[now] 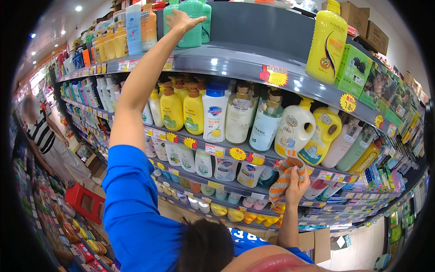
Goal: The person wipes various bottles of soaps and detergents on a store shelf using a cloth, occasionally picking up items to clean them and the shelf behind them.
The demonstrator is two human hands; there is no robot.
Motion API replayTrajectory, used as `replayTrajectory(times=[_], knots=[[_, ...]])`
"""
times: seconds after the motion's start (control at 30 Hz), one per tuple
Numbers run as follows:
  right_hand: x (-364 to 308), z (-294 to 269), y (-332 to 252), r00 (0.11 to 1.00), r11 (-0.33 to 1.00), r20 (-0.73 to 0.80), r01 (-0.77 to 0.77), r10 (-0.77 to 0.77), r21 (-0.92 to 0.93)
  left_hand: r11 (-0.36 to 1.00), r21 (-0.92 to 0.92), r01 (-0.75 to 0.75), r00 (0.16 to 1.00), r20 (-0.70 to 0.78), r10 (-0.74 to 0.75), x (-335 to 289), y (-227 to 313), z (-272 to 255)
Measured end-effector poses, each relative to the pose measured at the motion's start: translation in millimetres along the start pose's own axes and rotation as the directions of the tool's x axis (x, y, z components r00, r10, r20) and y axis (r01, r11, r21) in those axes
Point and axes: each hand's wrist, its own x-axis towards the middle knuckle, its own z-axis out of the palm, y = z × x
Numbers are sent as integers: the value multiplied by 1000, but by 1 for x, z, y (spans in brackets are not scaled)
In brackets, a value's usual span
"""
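Observation:
My left hand is raised to the top shelf, its fingers and thumb spread in front of a green bottle. Whether the palm touches the bottle I cannot tell. More green bottles stand close beside it. In my right hand is a crumpled orange and grey striped cloth, gripped in closed fingers. The cloth hangs before the lower shelves, just below a white jug-shaped bottle and a yellow bottle with a handle.
A tall yellow bottle and a green box stand at the right of the top shelf. Pump bottles fill the shelf below. A red basket is on the left, near a person in a striped top. A cardboard box lies low right.

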Motion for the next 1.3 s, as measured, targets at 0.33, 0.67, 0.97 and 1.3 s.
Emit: replayTrajectory(times=[0.33, 0.67, 0.97, 1.3], knots=[[-5, 5, 4, 999, 998, -29, -44, 45, 39, 953, -254, 167, 950, 300, -86, 53, -55, 25], [-36, 56, 19, 942, 844, 154, -335, 297, 419, 130, -978, 166, 906, 203, 371, -35, -21, -144], [-73, 203, -50, 758, 241, 597, -651, 263, 720, 329, -827, 457, 859, 506, 79, -276, -140, -234], [-155, 292, -42, 766, 490, 588, -630, 260, 603, 729, -511, 456, 691, 719, 72, -378, -179, -196]])
